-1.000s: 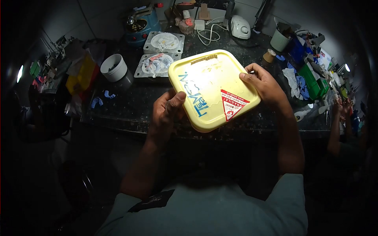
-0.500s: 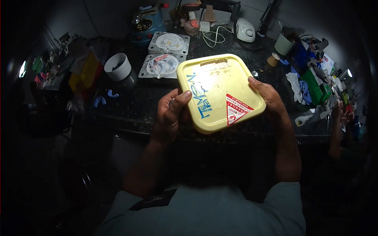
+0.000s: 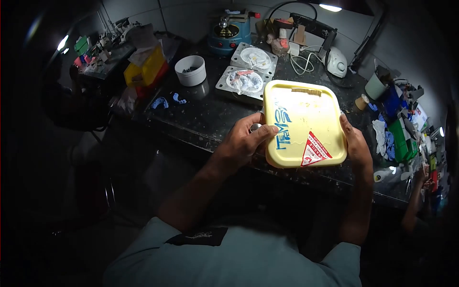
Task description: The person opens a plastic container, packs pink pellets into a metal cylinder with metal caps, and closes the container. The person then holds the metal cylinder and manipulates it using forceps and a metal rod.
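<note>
Both hands hold a pale yellow lidded plastic tub above the front edge of the dark bench. Blue handwriting runs down the left of its lid, and a red-and-white fragile sticker is near the bottom. My left hand grips the left side, thumb on the lid's edge and fingers mostly hidden behind. Something round and shiny, perhaps a ring, shows on that hand. Against the right side is my right hand, its thumb by the rim and other fingers largely hidden. The tub's underside is out of sight.
Behind the tub lies an opened metal flask with white plaster. A white pot and blue moulded pieces are to the left. A blue machine stands at the back. Another person's arm shows at right.
The view has swung, so the bench and tub sit further right in it. The tub is turned slightly, with both hands still on its sides.
</note>
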`<action>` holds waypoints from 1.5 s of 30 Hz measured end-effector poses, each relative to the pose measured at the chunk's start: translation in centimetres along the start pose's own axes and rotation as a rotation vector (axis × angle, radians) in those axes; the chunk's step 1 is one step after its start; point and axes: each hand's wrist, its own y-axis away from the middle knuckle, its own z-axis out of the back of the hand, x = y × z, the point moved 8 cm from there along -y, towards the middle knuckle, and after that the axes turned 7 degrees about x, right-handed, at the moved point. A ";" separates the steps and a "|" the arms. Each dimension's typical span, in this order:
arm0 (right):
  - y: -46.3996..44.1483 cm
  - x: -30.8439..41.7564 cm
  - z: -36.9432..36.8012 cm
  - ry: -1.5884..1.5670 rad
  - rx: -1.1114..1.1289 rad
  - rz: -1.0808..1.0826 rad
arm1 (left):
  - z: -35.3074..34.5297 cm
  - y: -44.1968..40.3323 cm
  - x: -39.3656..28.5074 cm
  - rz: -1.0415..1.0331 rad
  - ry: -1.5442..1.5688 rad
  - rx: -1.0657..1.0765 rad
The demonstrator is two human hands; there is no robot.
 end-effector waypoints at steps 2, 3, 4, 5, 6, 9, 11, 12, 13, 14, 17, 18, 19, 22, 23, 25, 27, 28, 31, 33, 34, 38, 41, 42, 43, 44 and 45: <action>-2.1 0.3 2.4 0.262 -0.017 -0.078 | -0.3 0.0 -0.5 0.023 -0.028 -0.023; -3.4 0.1 2.5 0.201 -0.003 -0.054 | -0.5 -0.2 -0.8 0.062 -0.065 -0.023; -4.5 0.1 2.0 0.167 0.029 -0.043 | -0.5 -0.6 -0.9 0.100 -0.101 -0.018; -5.5 0.4 1.3 0.131 0.057 -0.030 | 0.1 -1.5 -0.6 0.153 -0.138 -0.018; -6.4 0.5 0.8 0.095 0.085 -0.019 | 0.8 -2.4 -0.2 0.209 -0.175 -0.016; -8.6 -0.2 0.9 0.175 0.123 -0.099 | 2.7 -4.9 -1.2 0.186 -0.207 -0.124; -9.2 -0.3 1.3 0.175 0.103 -0.151 | 3.9 -6.7 -1.2 0.198 -0.246 -0.141; -9.2 -0.3 1.4 0.176 0.096 -0.179 | 4.4 -7.6 -0.9 0.210 -0.283 -0.146; -8.9 0.3 1.1 0.169 0.072 -0.130 | 4.8 -8.1 -0.4 0.223 -0.319 -0.149; -8.9 0.0 0.9 0.135 0.084 -0.104 | 4.9 -8.6 0.2 0.186 -0.259 -0.148; -8.8 -0.6 0.5 0.045 0.116 -0.058 | 5.2 -9.6 1.2 0.128 -0.097 -0.122; -8.6 -0.7 0.4 0.025 0.126 -0.065 | 5.2 -9.5 1.4 0.144 -0.055 -0.100; -8.4 -0.6 0.3 0.006 0.135 -0.067 | 5.2 -9.6 1.4 0.143 -0.043 -0.094; -7.9 -0.5 -0.2 -0.196 0.035 -0.008 | 5.2 -9.7 1.2 0.112 -0.065 -0.114; -7.6 -0.2 -0.3 -0.201 0.036 0.000 | 5.2 -9.7 1.1 0.098 -0.081 -0.126; -7.7 -0.2 -0.3 -0.192 0.024 0.003 | 5.2 -9.6 1.1 0.082 -0.110 -0.144; -7.7 -0.6 -0.2 -0.181 0.004 -0.001 | 4.7 -9.1 0.5 0.076 -0.146 -0.178; -7.9 -0.9 -0.1 -0.174 -0.010 -0.005 | 4.4 -8.8 0.0 0.072 -0.167 -0.199; -7.5 -0.4 2.1 0.070 -0.038 -0.022 | 3.7 -7.4 0.0 0.124 -0.122 -0.168; -5.2 0.1 2.3 0.208 -0.067 -0.079 | 2.8 -5.1 -0.7 0.152 -0.161 -0.151; -4.2 -1.2 3.1 0.247 -0.056 -0.155 | 3.1 -3.9 0.0 0.214 -0.183 -0.149; -0.2 -1.7 0.8 0.027 0.048 -0.015 | 0.6 -1.0 -1.5 0.212 -0.202 -0.060; 2.4 -1.2 0.0 0.050 0.078 -0.135 | 1.0 -1.8 -0.5 0.055 -0.188 -0.103; 2.8 -1.5 0.2 0.031 0.094 -0.145 | 1.0 -1.9 -0.4 0.014 -0.178 -0.088; 2.9 -1.3 0.2 0.161 0.108 0.069 | 1.0 -1.8 -0.4 0.018 -0.205 -0.095; 3.5 -1.1 0.2 0.308 0.091 0.296 | 1.0 -1.6 -0.2 0.026 -0.232 -0.100; 4.4 -1.0 0.3 0.443 0.044 0.510 | 1.0 -1.4 -0.1 0.038 -0.257 -0.104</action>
